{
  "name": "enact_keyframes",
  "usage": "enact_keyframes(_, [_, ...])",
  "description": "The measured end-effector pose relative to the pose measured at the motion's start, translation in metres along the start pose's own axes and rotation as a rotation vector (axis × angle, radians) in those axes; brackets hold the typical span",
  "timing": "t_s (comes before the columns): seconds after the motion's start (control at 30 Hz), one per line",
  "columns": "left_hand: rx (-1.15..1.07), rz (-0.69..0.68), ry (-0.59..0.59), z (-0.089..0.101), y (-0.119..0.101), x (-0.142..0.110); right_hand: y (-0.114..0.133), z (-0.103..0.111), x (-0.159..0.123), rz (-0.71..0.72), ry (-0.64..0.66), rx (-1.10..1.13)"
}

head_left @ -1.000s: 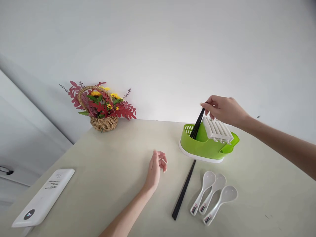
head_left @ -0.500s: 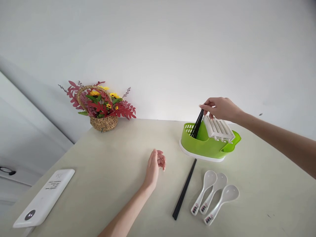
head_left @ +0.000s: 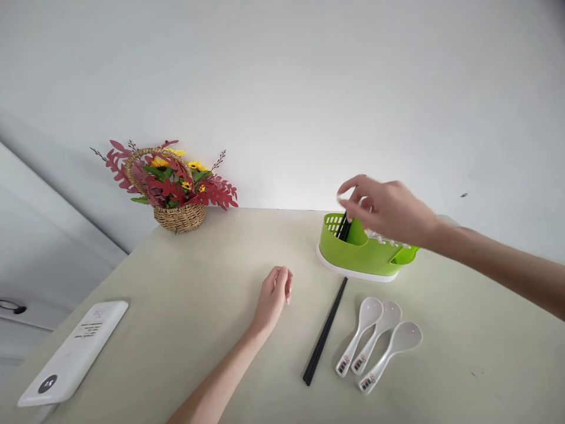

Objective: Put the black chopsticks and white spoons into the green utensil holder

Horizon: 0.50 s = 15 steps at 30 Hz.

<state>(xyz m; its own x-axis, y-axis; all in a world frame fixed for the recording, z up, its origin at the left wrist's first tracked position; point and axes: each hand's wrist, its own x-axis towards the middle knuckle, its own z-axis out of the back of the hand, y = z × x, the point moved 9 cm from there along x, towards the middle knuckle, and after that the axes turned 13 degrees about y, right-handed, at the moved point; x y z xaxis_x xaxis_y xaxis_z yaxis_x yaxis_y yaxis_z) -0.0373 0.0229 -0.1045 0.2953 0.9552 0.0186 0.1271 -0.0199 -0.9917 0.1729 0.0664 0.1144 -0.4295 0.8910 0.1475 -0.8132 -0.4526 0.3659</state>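
The right hand (head_left: 386, 212) is over the green holder (head_left: 353, 256), its thumb and forefinger parted and the other fingers curled. Black chopsticks (head_left: 343, 228) lean inside the holder's perforated end, just below the fingertips; whether the hand touches their tops cannot be told. The holder stands upright on its white base (head_left: 353, 272), and the hand and forearm hide much of the white rack (head_left: 388, 241) on it.

The left hand (head_left: 271, 294) is low over the worktop (head_left: 212, 330), fingers together and half curled; its palm is hidden, so how far it is closed cannot be told. To its right a loose pair (head_left: 325, 335) of chopsticks lies aslant on the worktop, beside three white spoons (head_left: 406, 337), two of them overlapping.
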Motion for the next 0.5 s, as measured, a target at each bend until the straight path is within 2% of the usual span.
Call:
enact_keyframes(0.07, [0.112, 0.031, 0.079, -0.009, 0.000, -0.003, 0.035, -0.025, -0.012, 0.200, 0.152, -0.132])
enact_keyframes(0.13, [0.177, 0.050, 0.145, -0.018, 0.000, -0.006, 0.064, -0.059, -0.032, 0.404, 0.342, -0.307])
enact_keyframes(0.2, [0.206, 0.056, 0.186, -0.025, 0.000, -0.010, 0.073, -0.093, -0.055, 0.493, 0.507, -0.489])
enact_keyframes(0.27, [0.211, 0.060, 0.205, -0.029, 0.001, -0.011, 0.065, -0.120, -0.072, 0.447, 0.614, -0.587])
enact_keyframes(0.4, [0.235, 0.055, 0.220, -0.032, -0.001, -0.012, 0.030, -0.165, -0.094, 0.365, 0.779, -0.751])
enact_keyframes(0.5, [0.255, 0.061, 0.227, -0.033, -0.002, -0.012, 0.010, -0.183, -0.094, 0.360, 0.788, -0.822])
